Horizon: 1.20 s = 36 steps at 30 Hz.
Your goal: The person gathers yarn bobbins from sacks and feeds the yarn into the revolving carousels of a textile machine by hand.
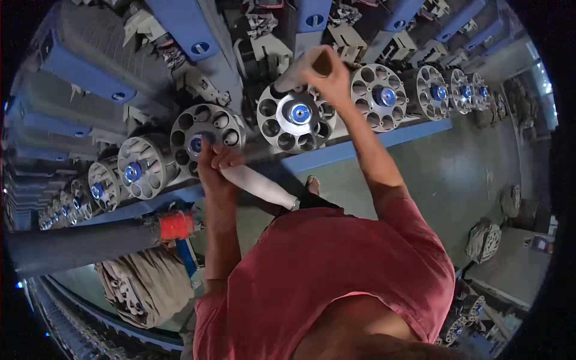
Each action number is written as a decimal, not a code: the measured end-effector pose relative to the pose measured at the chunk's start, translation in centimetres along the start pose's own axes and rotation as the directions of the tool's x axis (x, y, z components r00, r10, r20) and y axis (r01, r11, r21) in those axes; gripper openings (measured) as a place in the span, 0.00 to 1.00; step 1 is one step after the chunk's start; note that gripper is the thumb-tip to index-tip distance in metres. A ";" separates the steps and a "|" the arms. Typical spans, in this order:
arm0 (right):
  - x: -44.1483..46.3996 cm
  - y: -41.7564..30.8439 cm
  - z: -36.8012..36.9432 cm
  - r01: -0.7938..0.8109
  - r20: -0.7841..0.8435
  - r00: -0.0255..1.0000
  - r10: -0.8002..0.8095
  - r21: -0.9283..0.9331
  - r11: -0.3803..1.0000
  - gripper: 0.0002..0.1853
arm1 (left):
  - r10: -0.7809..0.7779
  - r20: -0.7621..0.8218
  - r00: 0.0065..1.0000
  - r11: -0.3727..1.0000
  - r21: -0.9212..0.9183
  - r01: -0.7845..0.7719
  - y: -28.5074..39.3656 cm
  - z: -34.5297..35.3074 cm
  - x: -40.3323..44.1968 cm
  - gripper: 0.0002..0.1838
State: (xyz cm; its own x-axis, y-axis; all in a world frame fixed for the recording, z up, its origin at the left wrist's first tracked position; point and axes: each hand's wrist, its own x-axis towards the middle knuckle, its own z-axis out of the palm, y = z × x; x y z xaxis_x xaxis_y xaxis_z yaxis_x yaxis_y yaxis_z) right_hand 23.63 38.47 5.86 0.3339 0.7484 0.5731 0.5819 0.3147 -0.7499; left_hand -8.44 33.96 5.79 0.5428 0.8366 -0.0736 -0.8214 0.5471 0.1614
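Note:
My left hand (217,161) is closed round the narrower end of a white yarn bobbin (261,186), which slants down toward my body. Behind that hand stands a round bobbin magazine (180,129) with a ring of pockets and a blue hub. My right hand (335,81), raised and partly smeared by motion, is closed on a pale, blurred yarn bobbin (291,79). This bobbin's lower end is at the upper left rim of another magazine (278,125); whether it sits inside a pocket I cannot tell.
More round magazines (379,98) line the machine to both sides. Blue and grey winding units (180,27) rise behind them. A grey pipe with a red band (176,225) juts in at left, above a cloth sack (150,282) of bobbins. Another sack (483,241) stands at right.

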 end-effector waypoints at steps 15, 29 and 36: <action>-14.0 -6.0 -8.3 -0.894 0.932 0.361 -0.030 0.355 0.275 0.19 | -0.279 0.113 0.954 0.866 0.459 0.199 -1.6 6.7 6.5 0.24; -8.0 -4.6 -15.4 -0.348 0.621 0.764 0.176 0.167 0.922 0.06 | -0.222 0.441 0.870 -0.108 0.876 -0.471 -17.5 1.1 15.5 0.05; -2.1 4.5 -9.9 -0.103 0.422 0.906 0.018 0.180 0.978 0.06 | 0.356 -0.253 0.900 0.699 0.711 -0.078 -7.7 -2.5 2.3 0.11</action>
State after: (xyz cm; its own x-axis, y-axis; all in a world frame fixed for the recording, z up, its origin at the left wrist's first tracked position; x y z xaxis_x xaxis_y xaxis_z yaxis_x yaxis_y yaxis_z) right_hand 32.89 32.58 4.54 -0.0001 0.9304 0.3665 0.4012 0.3357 -0.8522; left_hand -1.32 31.80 1.94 0.1513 0.9544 -0.2572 -0.4919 0.2984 0.8179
